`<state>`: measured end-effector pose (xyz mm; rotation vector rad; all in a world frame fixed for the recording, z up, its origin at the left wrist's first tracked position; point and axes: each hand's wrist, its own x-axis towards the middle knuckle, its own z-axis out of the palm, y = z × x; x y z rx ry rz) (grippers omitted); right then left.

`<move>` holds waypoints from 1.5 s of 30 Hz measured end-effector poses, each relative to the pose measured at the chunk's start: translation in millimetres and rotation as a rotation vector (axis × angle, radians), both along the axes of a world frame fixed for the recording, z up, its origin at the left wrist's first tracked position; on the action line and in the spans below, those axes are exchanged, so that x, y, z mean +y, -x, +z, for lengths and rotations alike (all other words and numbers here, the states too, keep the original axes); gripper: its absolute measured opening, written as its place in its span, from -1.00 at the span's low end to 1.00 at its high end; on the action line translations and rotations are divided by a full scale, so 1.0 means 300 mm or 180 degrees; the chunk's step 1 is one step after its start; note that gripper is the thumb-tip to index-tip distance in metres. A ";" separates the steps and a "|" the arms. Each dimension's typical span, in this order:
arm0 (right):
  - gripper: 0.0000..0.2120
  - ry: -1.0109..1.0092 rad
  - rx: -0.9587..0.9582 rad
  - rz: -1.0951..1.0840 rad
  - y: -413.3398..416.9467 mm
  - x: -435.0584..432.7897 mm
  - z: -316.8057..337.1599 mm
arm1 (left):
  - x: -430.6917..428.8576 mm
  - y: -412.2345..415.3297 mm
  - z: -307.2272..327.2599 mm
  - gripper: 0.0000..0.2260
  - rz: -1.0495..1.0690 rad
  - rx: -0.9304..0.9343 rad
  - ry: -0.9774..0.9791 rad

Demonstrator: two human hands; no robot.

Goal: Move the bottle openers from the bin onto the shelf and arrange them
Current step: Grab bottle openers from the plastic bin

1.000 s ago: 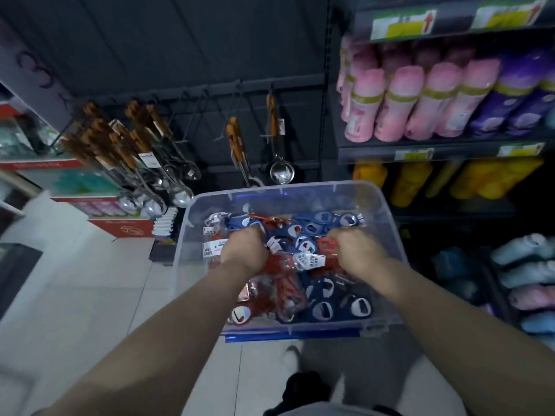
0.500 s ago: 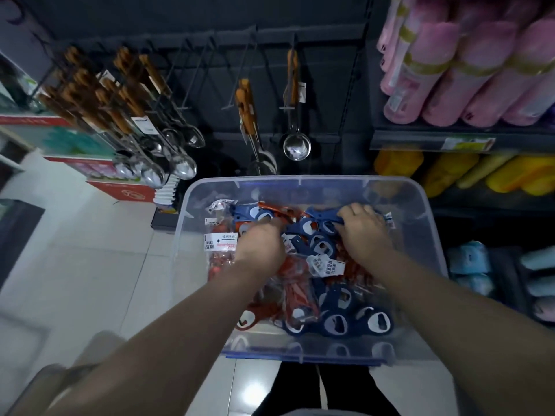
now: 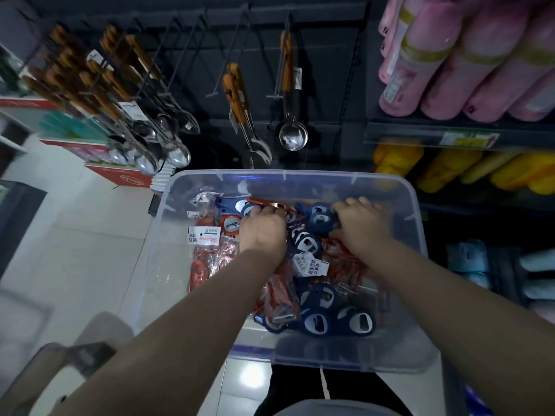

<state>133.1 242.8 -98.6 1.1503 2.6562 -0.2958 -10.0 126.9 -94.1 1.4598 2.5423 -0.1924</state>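
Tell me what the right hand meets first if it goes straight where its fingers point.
Probably the blue bottle openers just ahead of the right hand, then the far wall of the clear bin; depth is unclear.

Shop aisle, hanging ladles [image 3: 292,135], price-tagged shelf [image 3: 420,136], stocked bottles [image 3: 444,64]

**One Head-Worn Camera, Tipped Steeply Down**

A single wide-angle camera sat on the person's head and faced forward and down. It was the only view. From close above it looked almost straight into the clear bin [image 3: 300,183]. Both forearms ran up from the bottom edge to the left hand [image 3: 262,232] and right hand [image 3: 360,226], which lay among the bottle openers [image 3: 315,319] near the centre. Hanging ladles [image 3: 292,135] and a shelf [image 3: 405,135] of pink bottles [image 3: 450,70] crossed the top, bent by the lens. Floor [image 3: 90,250] filled the left side.
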 end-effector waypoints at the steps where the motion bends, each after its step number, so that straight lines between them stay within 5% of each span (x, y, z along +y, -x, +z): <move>1: -0.58 0.0017 -0.0022 -0.0028 -0.010 0.002 0.004 | -0.007 0.003 0.004 -0.79 0.0049 -0.0034 -0.0040; 4: -0.65 0.0037 0.0011 0.0004 -0.025 -0.007 0.023 | -0.037 0.026 0.015 -0.82 0.0333 -0.0320 -0.0175; 8: -0.79 0.0556 0.0887 -0.0500 -0.015 -0.015 0.060 | -0.059 0.035 0.043 -0.84 0.0302 -0.0819 -0.0399; 12: -0.73 0.0466 0.0892 -0.0544 -0.035 -0.024 0.090 | -0.016 -0.023 0.036 -0.74 0.0229 -0.1383 0.0108; 16: -0.70 0.0197 0.0764 -0.0455 -0.087 -0.064 0.108 | 0.034 -0.079 -0.005 -0.62 0.0252 -0.1113 0.0598; 22: -0.82 0.0236 0.1805 -0.0575 -0.128 -0.101 0.147 | 0.071 -0.090 0.007 -0.50 0.0118 -0.0749 0.0722; 29: -0.83 0.0696 0.2282 -0.1107 -0.126 -0.123 0.140 | 0.044 -0.013 0.099 -0.73 0.0571 -0.1869 -0.0592; 32: -0.79 0.0731 0.1590 -0.1303 -0.117 -0.144 0.128 | 0.012 0.025 0.107 -0.72 0.0777 -0.2238 -0.1000; 37: -0.68 0.0962 0.0205 -0.0932 -0.107 -0.181 0.109 | -0.046 0.052 0.070 -0.67 0.0689 -0.2275 -0.0650; 45: -0.65 0.0569 0.1761 -0.1976 -0.170 -0.196 0.209 | 0.027 -0.046 0.166 -0.72 0.1074 -0.3214 -0.1531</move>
